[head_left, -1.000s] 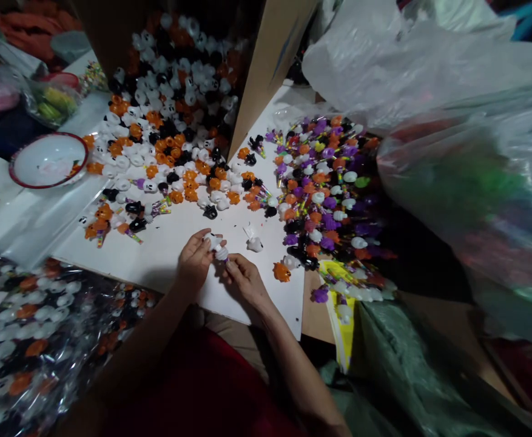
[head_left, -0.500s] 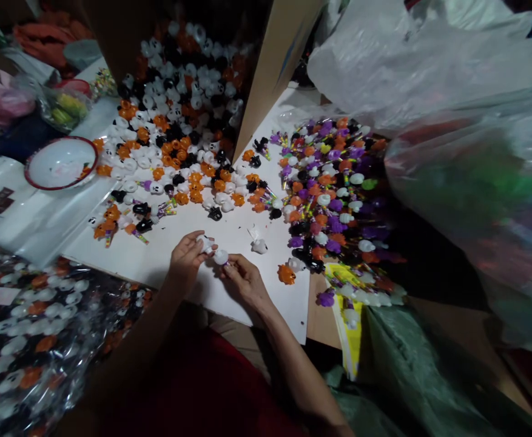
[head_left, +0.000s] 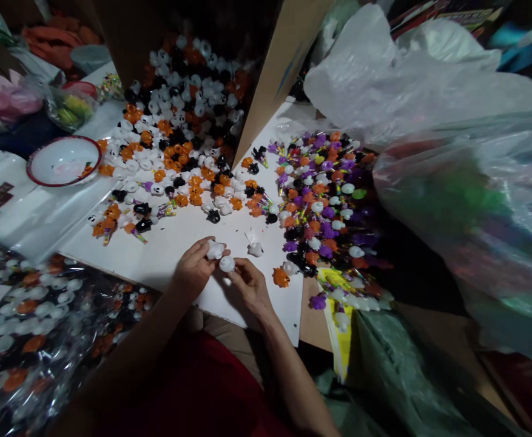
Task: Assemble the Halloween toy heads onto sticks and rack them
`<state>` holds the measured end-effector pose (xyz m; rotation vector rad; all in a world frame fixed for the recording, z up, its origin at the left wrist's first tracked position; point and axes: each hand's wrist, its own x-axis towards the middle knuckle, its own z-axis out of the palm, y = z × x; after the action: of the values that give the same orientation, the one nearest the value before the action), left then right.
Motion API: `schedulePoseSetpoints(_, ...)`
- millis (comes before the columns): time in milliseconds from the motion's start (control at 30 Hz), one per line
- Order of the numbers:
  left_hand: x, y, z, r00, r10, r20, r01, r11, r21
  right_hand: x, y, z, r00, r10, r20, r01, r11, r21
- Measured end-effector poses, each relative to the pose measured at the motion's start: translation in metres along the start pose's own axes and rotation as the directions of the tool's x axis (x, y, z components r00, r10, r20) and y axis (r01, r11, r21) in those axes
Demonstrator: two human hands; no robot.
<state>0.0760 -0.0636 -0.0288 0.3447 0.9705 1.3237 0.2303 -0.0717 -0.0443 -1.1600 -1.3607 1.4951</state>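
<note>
Over the front of the white board (head_left: 165,258), my left hand (head_left: 195,267) pinches a white ghost-shaped plastic piece (head_left: 215,249). Close beside it, my right hand (head_left: 249,282) grips a round white plastic piece (head_left: 226,264) between thumb and fingers. The two white pieces are nearly touching; I cannot tell whether they are joined. A loose white ghost piece (head_left: 255,249) lies just beyond my right hand. Farther right rests an orange pumpkin piece (head_left: 281,277). A black piece (head_left: 213,215) lies beyond my left hand.
An open cardboard box (head_left: 270,73) spills orange, white and black pieces. Right of it lies a pile of candy-filled tubes with figure tops (head_left: 320,206). A red-rimmed white bowl (head_left: 42,167) stands left. Clear plastic bags (head_left: 466,182) bulge at right; a bag of pieces (head_left: 20,340) lies lower left.
Both hands have shifted slightly right, and the two white pieces are closer together and turned. The whole view has moved a little; the piles look the same.
</note>
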Motion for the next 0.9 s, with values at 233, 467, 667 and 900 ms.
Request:
schedulePoseSetpoints(233,-0.008,-0.002,0.001,0.999,-0.014,0.040,0.017,0.996,-0.093,-0.002,-0.002,0.004,0.998,-0.038,-0.042,0.039,0.999,0.029)
schedulePoseSetpoints(467,-0.015,0.012,0.000,0.997,0.054,-0.052,-0.059,0.995,-0.086,-0.003,-0.002,0.005,0.993,-0.111,-0.043,0.112,0.993,0.025)
schedulePoseSetpoints(667,-0.046,0.016,-0.044,0.976,0.216,0.032,-0.184,0.735,0.652,-0.009,0.001,0.019,0.983,-0.111,0.148,0.140,0.969,-0.206)
schedulePoseSetpoints(900,-0.111,0.015,-0.134,0.977,0.034,-0.209,0.116,0.739,0.664,-0.036,0.026,0.088,0.806,-0.023,0.591,0.284,0.892,-0.352)
